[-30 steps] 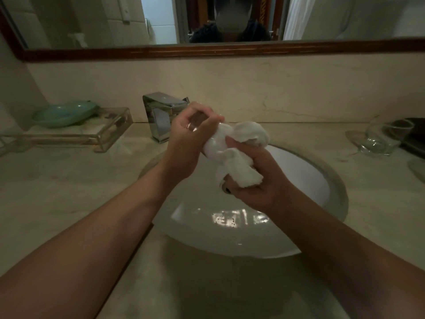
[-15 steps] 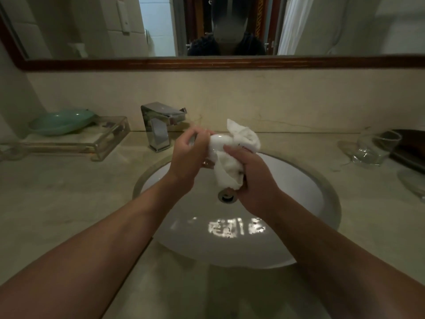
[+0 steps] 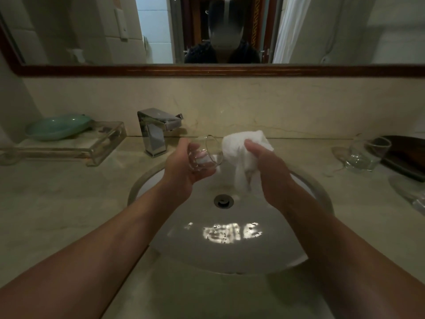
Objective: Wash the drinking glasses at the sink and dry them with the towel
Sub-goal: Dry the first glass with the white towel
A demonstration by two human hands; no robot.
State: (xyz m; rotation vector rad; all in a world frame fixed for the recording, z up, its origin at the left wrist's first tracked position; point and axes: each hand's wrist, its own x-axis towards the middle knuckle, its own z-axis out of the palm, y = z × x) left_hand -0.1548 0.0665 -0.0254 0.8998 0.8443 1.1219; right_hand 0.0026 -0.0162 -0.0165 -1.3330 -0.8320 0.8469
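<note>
A glass [image 3: 207,155] is held over the sink [image 3: 142,183] in the left hand [image 3: 184,166], whose fingers are curled round its base. It is tipped on its side, with its mouth turned towards the towel [image 3: 239,148]. The towel is bunched in the right hand [image 3: 266,164], pinched between the thumb and the curled fingers, just beside the rim of the glass. Whether cloth and rim touch cannot be told.

No water is seen at the tap [image 3: 156,130], so the washing of this glass is judged to be finished and its drying under way or nearly done. Nothing is seen inside it; whether drops remain cannot be made out.

A second glass [image 3: 365,153] stands upright on the counter [image 3: 57,203] at the right, just beside a dark tray [image 3: 409,157]. Whether it has been washed cannot be told, and the bright patches at its bottom may be water or only reflections. If it is unwashed, half the work is left.

Nothing but the drain [image 3: 223,201] is seen in the basin. At the left a green dish [image 3: 57,126] is set on a clear tray [image 3: 101,146]; nothing is made out in it.
</note>
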